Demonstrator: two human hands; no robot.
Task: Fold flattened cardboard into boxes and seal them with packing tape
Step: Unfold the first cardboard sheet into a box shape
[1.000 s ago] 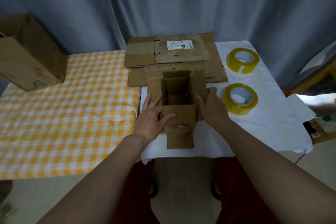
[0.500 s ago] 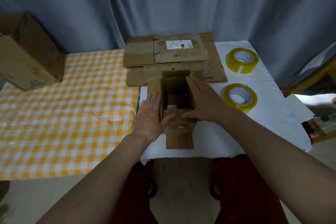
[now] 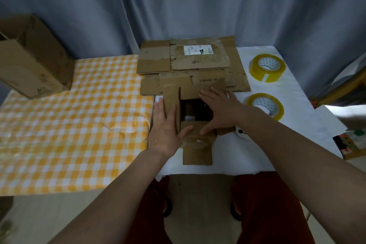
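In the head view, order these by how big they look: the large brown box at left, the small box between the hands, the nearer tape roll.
1. Large brown box
2. Small box
3. Nearer tape roll

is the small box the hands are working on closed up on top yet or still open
Still open. The small box shows a dark gap between its flaps; the left hand and right hand press the side flaps inward.

Your brown box [image 3: 195, 105] stands open-topped at the bench's near edge, flaps splayed. Flattened cardboard [image 3: 190, 65] lies stacked just behind. Two yellowish tape rolls [image 3: 267, 67] lie flat, right.
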